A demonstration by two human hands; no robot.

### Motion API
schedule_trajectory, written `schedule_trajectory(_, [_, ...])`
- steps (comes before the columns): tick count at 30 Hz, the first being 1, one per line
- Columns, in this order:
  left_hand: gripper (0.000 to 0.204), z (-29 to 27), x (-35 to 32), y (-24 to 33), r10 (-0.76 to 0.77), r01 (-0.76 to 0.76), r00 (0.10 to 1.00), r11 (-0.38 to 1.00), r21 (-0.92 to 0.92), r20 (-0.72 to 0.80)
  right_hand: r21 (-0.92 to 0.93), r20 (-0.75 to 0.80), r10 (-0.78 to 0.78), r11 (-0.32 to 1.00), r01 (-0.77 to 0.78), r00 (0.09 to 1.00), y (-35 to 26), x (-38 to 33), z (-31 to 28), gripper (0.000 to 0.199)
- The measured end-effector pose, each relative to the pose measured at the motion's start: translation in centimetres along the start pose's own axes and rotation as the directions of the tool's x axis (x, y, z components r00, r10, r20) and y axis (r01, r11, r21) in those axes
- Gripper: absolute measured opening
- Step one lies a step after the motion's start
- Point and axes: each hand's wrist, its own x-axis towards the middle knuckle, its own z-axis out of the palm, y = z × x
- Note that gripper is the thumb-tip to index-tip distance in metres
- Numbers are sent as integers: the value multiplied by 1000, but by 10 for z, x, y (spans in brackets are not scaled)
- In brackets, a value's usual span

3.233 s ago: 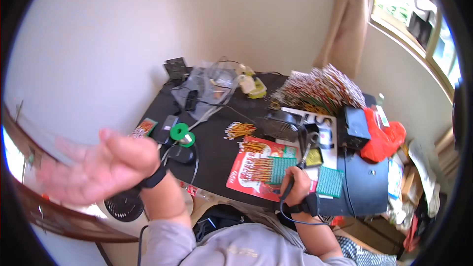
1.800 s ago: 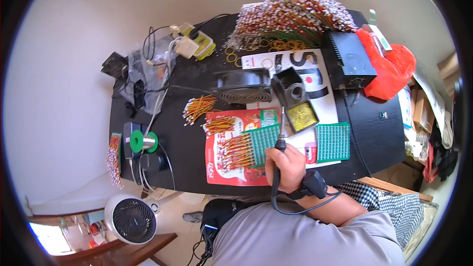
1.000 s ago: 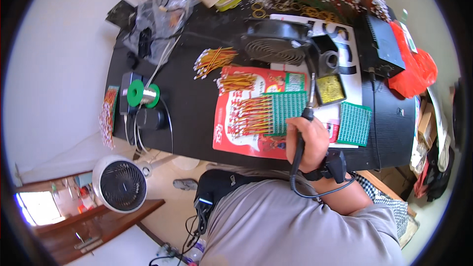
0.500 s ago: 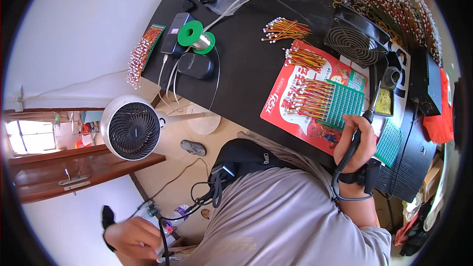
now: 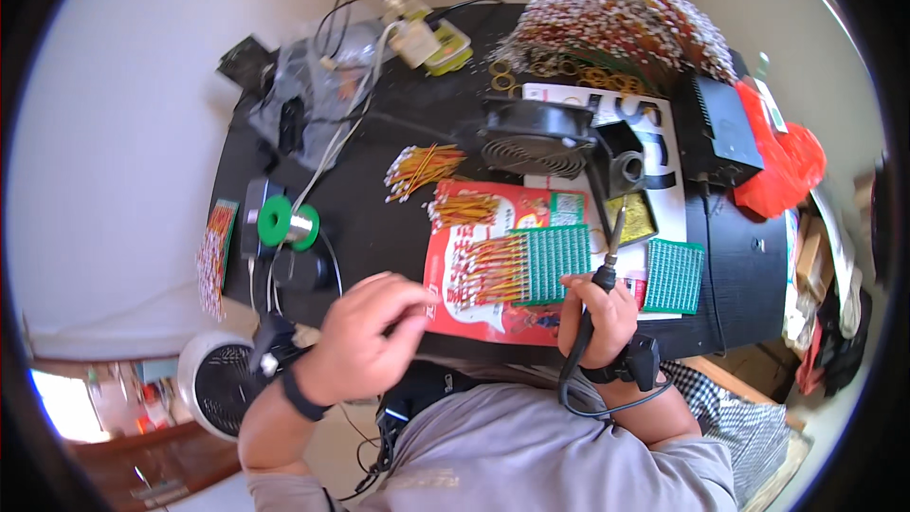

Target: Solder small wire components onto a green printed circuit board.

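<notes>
In my right hand [image 5: 614, 324] is a soldering iron [image 5: 604, 277], its tip pointing up toward a stand with a yellow sponge [image 5: 633, 216]. Beside that hand lies a green circuit board panel [image 5: 557, 264], with a row of red-and-yellow wires [image 5: 493, 270] along its left side. My left hand [image 5: 372, 334], slightly blurred, hovers over the table's front edge, left of the red printed sheet [image 5: 445, 318] under the panel. Its fingers are loosely bent, the thumb is apart, and nothing shows in them.
Wire bundles [image 5: 422, 169] lie behind the sheet. A solder spool [image 5: 300, 226] stands at left, a black fan [image 5: 536, 137] behind the panel. Another green panel [image 5: 674, 277] lies at right, near a black box [image 5: 725, 133]. Many white-tipped wires [image 5: 616, 24] are heaped at the back.
My left hand has come up from low at the left to the table's front edge. The view has swung left, so the table sits more centrally. My right hand still holds the soldering iron.
</notes>
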Motion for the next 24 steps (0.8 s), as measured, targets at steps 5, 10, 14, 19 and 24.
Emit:
schedule_trajectory(5, [32,39,72,-36,292,-267,951,942,203,-103,-92,-32,30,995,-32,999,2,-1,3,36])
schedule_trajectory(10, [30,45,78,-65,254,-144,905,938,314,-343,-186,-40,75,979,-81,996,-4,3,1,36])
schedule_trajectory(14, [26,35,81,-87,207,-108,941,934,341,-267,-236,-27,92,967,-95,995,-3,5,1,35])
schedule_trajectory(19, [29,47,77,-89,273,-190,948,900,392,-167,-279,37,103,956,-89,994,-6,4,1,37])
schedule_trajectory(24, [35,56,83,-98,305,-204,943,847,490,-136,-241,95,100,968,-75,990,-6,0,-4,41])
